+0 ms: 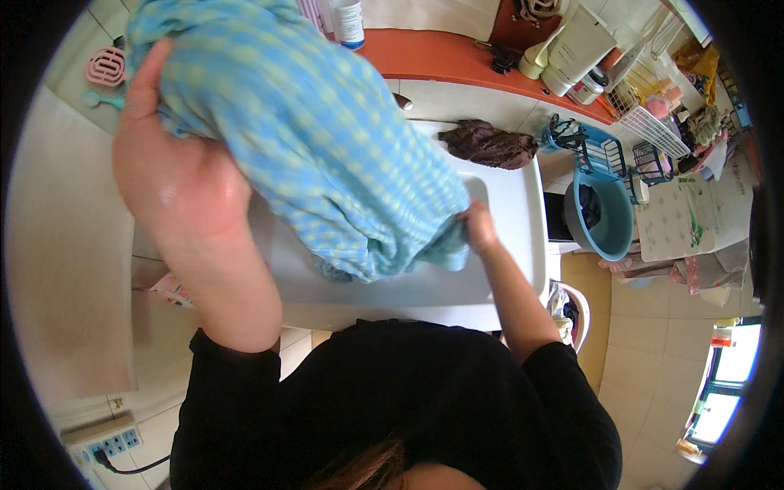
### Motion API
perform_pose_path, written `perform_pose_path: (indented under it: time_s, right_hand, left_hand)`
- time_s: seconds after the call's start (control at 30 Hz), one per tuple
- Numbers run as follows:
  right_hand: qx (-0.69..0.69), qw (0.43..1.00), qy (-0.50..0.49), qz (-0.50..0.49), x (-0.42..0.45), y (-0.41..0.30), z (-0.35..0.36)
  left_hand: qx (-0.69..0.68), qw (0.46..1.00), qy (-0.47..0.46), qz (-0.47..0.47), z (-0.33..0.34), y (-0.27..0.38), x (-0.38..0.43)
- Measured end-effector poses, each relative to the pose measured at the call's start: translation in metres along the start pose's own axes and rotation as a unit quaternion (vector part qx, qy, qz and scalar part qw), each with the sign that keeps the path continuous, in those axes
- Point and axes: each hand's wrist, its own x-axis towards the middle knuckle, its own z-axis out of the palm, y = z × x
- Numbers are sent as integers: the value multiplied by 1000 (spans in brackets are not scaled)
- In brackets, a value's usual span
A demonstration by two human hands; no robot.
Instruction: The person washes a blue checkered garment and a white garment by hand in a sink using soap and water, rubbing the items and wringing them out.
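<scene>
A blue-and-yellow checked cloth is stretched across the view above a white sink. My left hand, raised high at the left, grips its upper end with the thumb showing along the edge. Lower down, my right hand pinches the cloth's other end over the right part of the basin. Folds hang between the two hands and hide most of the basin and the faucet. Beneath the cloth's lower edge, a bit of dark blue-grey fabric shows in the basin.
Bunched dark brown cloth lies on the sink's back right rim. Behind runs an orange-red shelf with bottles and tubes. At the right are a blue-green basin with dark fabric and a white wire basket. A power strip sits lower left.
</scene>
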Motion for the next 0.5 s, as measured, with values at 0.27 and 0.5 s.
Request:
perform_pose_path:
  time_s: [0.27,0.5]
  right_hand:
    - [-534,836,-42,-121,-8,-33,12]
    - [-482,847,-113,-192,-57,24,21]
  left_hand:
    - [-100,954,-40,-278,-40,-49,-12]
    - [-74,916,-13,-393,-54,-79,-31]
